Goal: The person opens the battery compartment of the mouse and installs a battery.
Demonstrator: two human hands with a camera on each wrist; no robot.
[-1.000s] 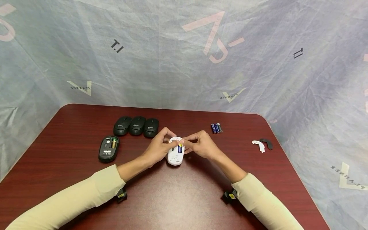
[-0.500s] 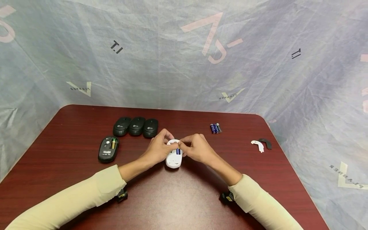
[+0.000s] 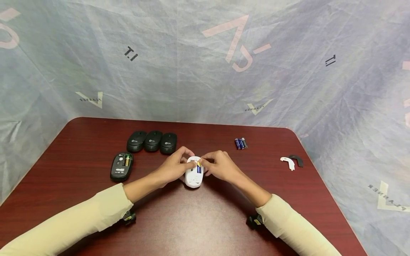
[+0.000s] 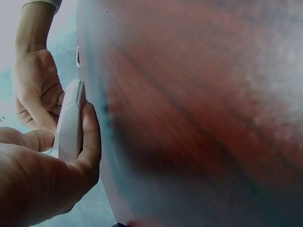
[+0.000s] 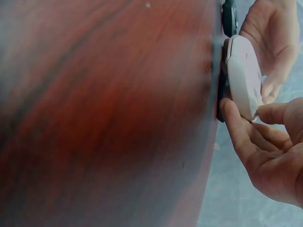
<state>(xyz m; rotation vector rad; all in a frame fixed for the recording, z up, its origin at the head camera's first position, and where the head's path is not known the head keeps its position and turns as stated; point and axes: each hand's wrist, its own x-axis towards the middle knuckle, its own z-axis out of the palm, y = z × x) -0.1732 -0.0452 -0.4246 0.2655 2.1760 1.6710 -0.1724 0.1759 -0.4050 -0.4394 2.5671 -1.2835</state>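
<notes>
A white computer mouse (image 3: 194,179), underside up, is held between both hands. In its uncovered compartment lies a blue-and-yellow battery (image 3: 199,168). My left hand (image 3: 173,167) grips the mouse's left side, thumb across the underside; in the left wrist view its fingers (image 4: 92,132) curl behind the mouse (image 4: 71,120). On the other side, my right hand (image 3: 223,165) pinches the mouse's upper right edge, its thumb by the battery's top end. The right wrist view shows the right thumb (image 5: 272,113) against the far end of the mouse (image 5: 244,78), with fingers beneath.
Several black mice (image 3: 152,141) stand in a row at the back left. Before them lies an upturned black mouse (image 3: 121,167) with a battery inside. Several loose batteries (image 3: 241,143) sit at the back right. Farther right are a white curved cover (image 3: 288,163) and a black one (image 3: 297,160).
The mouse has come slightly nearer and to the left. My left thumb has drawn back leftward, showing more of the battery. The right hand has shifted slightly left.
</notes>
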